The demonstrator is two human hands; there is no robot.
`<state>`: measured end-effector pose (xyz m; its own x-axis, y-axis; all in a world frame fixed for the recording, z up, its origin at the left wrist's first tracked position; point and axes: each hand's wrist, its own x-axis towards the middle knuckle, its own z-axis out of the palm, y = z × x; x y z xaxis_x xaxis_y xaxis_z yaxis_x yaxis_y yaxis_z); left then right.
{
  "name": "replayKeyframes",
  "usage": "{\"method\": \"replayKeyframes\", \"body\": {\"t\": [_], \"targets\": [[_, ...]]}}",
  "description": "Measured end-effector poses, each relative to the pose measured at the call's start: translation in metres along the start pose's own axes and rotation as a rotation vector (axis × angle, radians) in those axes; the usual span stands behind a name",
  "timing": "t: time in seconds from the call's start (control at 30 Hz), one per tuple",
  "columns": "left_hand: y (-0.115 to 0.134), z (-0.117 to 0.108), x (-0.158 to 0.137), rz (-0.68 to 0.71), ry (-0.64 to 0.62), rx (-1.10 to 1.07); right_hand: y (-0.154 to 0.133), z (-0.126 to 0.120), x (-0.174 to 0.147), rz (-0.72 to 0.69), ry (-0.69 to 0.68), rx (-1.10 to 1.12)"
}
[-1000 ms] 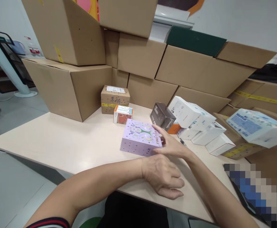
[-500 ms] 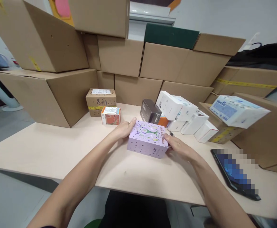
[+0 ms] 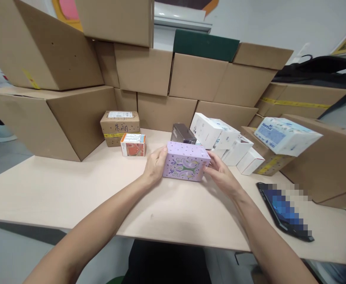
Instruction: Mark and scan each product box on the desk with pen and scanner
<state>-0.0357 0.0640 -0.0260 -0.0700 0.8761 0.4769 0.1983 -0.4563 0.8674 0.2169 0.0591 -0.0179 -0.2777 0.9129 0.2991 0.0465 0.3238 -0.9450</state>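
A purple tea box (image 3: pixel 185 161) with a printed plant pattern is held between both hands above the middle of the table. Its patterned broad face is turned towards me, and a dotted narrow side is uppermost. My left hand (image 3: pixel 156 165) grips the left end, fingers partly hidden behind it. On the right end, my right hand (image 3: pixel 221 173) has its thumb in front and its fingers by the upper corner. Just behind the tea box stands a dark brown box (image 3: pixel 182 133), partly covered by it.
Left of centre, an orange-and-white box (image 3: pixel 133 146) stands before a small taped carton (image 3: pixel 118 128). Several white boxes (image 3: pixel 207 131) cluster at the right, beside a Manhua tissue pack (image 3: pixel 285 134) on a carton. A tablet-like device (image 3: pixel 285 211) lies at the right. Large cartons (image 3: pixel 167 110) wall the back.
The tea box has tipped: its patterned face, which was on top, now faces me. Both hands turned with it and kept hold. The whole view has shifted slightly.
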Motion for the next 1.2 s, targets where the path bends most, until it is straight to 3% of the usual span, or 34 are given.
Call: {"method": "replayKeyframes", "body": {"t": [0.27, 0.5, 0.6, 0.77, 0.93, 1.2], "targets": [[0.004, 0.004, -0.001, -0.034, 0.060, -0.065, 0.000, 0.000, 0.002, 0.139, 0.239, 0.078], [-0.008, 0.009, -0.008, 0.133, 0.075, -0.156, 0.001, -0.002, 0.002, 0.092, 0.387, 0.104], [-0.008, 0.009, -0.007, 0.134, 0.048, -0.173, 0.001, -0.005, 0.000, 0.081, 0.322, 0.023], [0.002, 0.009, -0.004, -0.073, 0.167, -0.245, -0.013, -0.014, -0.003, 0.051, 0.178, -0.121], [0.002, 0.011, -0.006, 0.002, 0.276, -0.125, -0.024, -0.020, -0.007, -0.027, 0.009, -0.269], [-0.003, 0.016, -0.012, 0.007, 0.237, -0.098, -0.025, -0.024, -0.010, 0.068, -0.209, -0.327]]}}
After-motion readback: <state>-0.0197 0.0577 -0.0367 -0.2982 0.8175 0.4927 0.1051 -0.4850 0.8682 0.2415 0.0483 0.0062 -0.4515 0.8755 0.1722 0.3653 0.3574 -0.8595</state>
